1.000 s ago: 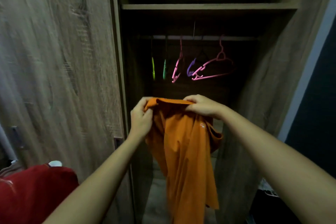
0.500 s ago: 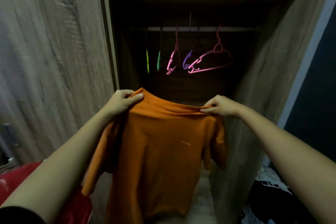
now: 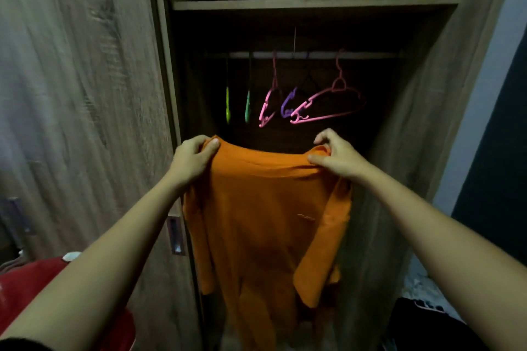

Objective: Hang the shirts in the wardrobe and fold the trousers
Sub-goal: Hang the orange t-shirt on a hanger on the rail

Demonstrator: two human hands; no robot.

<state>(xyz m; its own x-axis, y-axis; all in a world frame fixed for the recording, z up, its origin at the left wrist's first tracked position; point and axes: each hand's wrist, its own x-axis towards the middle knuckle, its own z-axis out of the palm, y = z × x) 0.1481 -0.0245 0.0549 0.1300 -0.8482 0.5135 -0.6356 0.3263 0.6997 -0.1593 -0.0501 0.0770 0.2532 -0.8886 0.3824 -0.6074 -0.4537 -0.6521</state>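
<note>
At the far left a red garment [image 3: 31,291] lies low beside the wood-grain wardrobe door [image 3: 85,94]. The left hand [image 3: 194,161] grips one shoulder of the orange shirt [image 3: 265,222], its fingers curled over the top edge. The shirt hangs spread out in front of the open wardrobe bay, below the hangers and not on one. It looks light, soft and limp, so it will likely sag wherever it is unsupported. The shoulder seams or the collar edge seem the best places to hold it while a hanger goes in. The right hand [image 3: 338,159] pinches the other shoulder between thumb and fingers. Behind, coloured plastic hangers, a pink hanger [image 3: 328,107] rightmost, hang from the rail [image 3: 356,55] under a shelf [image 3: 313,4]. The interior is dim. At lower right lies a dark pile of cloth [image 3: 422,322].
</note>
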